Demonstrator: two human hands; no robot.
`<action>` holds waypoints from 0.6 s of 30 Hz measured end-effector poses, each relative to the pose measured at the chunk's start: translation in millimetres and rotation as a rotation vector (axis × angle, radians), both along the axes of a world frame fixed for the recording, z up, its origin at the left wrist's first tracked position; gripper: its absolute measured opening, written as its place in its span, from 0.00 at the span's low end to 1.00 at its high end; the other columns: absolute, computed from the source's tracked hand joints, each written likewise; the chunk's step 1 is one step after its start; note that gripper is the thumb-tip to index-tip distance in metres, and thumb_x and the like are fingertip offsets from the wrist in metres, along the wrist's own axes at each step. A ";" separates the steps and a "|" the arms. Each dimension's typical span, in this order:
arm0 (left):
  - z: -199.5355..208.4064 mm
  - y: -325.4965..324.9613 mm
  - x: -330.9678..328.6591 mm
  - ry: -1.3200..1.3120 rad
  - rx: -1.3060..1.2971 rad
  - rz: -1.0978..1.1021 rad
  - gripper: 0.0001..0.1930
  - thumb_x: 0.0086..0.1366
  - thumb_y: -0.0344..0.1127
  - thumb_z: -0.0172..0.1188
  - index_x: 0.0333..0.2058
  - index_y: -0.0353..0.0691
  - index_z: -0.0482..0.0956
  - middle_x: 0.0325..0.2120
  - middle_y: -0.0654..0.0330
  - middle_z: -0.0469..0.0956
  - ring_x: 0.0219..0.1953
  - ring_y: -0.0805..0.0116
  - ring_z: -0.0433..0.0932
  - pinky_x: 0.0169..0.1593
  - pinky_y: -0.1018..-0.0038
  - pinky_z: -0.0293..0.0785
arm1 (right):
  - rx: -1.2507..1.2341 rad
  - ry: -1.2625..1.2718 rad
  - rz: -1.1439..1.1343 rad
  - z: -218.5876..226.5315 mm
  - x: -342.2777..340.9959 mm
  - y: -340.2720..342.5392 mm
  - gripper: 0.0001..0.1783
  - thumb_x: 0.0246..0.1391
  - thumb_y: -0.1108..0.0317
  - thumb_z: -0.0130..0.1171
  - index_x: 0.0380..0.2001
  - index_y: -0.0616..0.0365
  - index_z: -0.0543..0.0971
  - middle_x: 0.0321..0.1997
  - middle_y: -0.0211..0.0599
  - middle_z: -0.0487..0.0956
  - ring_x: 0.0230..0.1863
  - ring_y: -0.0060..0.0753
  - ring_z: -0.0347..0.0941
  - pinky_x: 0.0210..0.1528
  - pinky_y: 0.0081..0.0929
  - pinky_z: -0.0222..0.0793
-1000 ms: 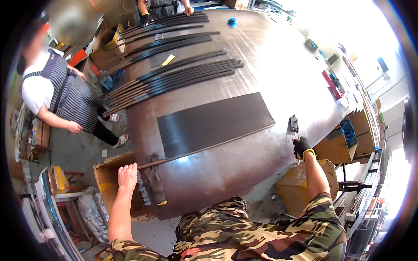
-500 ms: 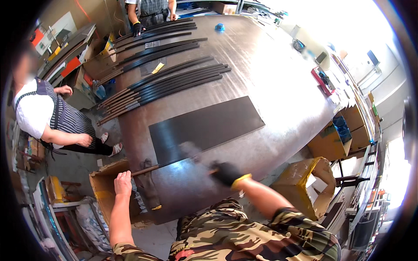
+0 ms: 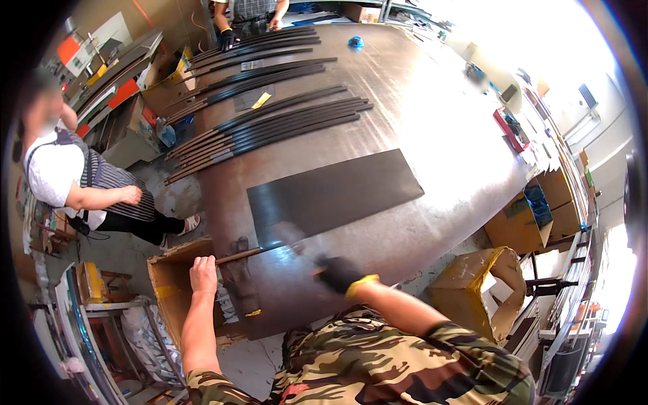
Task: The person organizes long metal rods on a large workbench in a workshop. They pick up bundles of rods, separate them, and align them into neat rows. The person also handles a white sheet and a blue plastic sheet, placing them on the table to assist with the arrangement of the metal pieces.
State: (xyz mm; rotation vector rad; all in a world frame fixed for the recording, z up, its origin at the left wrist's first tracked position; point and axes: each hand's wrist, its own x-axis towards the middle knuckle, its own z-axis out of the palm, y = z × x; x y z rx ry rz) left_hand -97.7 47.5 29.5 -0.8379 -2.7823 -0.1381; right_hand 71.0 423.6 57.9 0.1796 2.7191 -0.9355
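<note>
Rod (image 3: 237,256): one, at near left of the table (image 3: 405,229), running from the left hand (image 3: 203,275) to the near edge of one dark flat panel (image 3: 337,192). Left fingers closed on its end, by one open cardboard box (image 3: 167,280). Right hand (image 3: 339,274): black glove, motion-blurred, can't tell whether its fingers grip anything. Past panel: dark bars (image 3: 297,125), several groups, overlapping, no reliable count; one yellow slip (image 3: 261,100); one blue item (image 3: 356,42). Two other people: one person (image 3: 111,182) at left, one co-worker (image 3: 250,15) at far edge.
</note>
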 end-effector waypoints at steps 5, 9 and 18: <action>5.1 -2.3 -6.2 -0.016 -0.045 0.005 0.02 0.55 0.28 0.58 0.28 0.41 0.75 0.28 0.58 0.77 0.38 0.56 0.76 0.38 0.62 0.77 | -0.040 0.051 0.019 29.3 -3.1 -15.8 0.24 0.57 0.49 0.58 0.46 0.57 0.77 0.37 0.53 0.82 0.41 0.58 0.79 0.44 0.49 0.72; 6.7 2.6 0.5 -0.030 -0.065 0.027 0.02 0.56 0.30 0.58 0.27 0.41 0.75 0.28 0.59 0.76 0.38 0.57 0.76 0.37 0.62 0.77 | 0.043 -0.001 -0.376 -10.3 62.1 207.9 0.15 0.56 0.55 0.58 0.37 0.55 0.78 0.30 0.42 0.80 0.35 0.47 0.77 0.42 0.46 0.70; -9.0 -1.9 0.8 0.020 -0.078 0.010 0.01 0.57 0.30 0.54 0.29 0.42 0.74 0.30 0.60 0.74 0.40 0.58 0.75 0.34 0.63 0.78 | -0.405 -0.165 -0.832 19.0 65.5 215.4 0.14 0.60 0.57 0.59 0.32 0.53 0.69 0.16 0.36 0.68 0.13 0.37 0.66 0.15 0.41 0.62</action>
